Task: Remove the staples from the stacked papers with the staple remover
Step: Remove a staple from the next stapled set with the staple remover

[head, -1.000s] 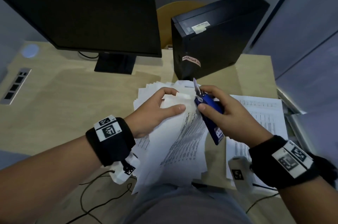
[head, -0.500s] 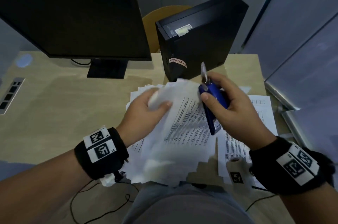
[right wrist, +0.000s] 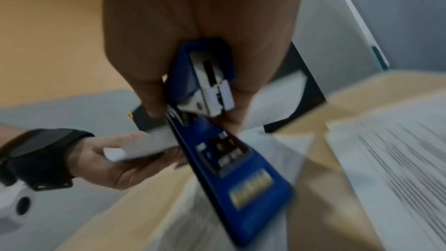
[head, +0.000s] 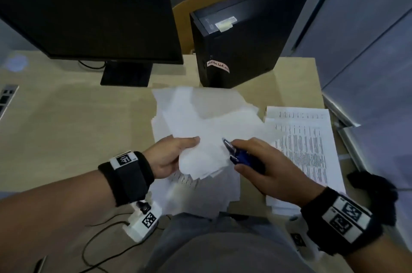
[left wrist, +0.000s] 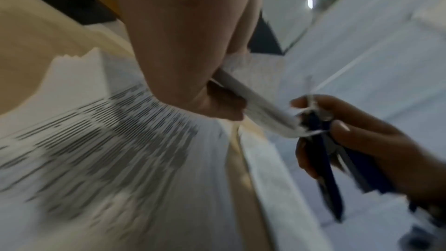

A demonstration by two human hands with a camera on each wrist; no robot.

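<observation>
My left hand (head: pixel 171 156) grips a stapled bundle of white papers (head: pixel 207 139), lifted above a spread stack on the desk; the left wrist view shows thumb and fingers pinching that bundle (left wrist: pixel 253 100). My right hand (head: pixel 256 165) grips a blue staple remover (head: pixel 242 158) whose metal tip (head: pixel 228 145) lies against the bundle's near edge. In the right wrist view the blue remover (right wrist: pixel 217 140) reaches down from my fingers to the paper held in the left hand (right wrist: pixel 108 159). No staple can be made out.
A second pile of printed sheets (head: pixel 305 145) lies to the right on the wooden desk (head: pixel 66 128). A black monitor (head: pixel 89 9) and a black computer case (head: pixel 243 38) stand at the back. Cables (head: pixel 100 239) hang near the desk's front edge.
Both hands have come down and toward me with the bundle and the remover. The remover's tip, pointing up before, now lies low against the paper's edge.
</observation>
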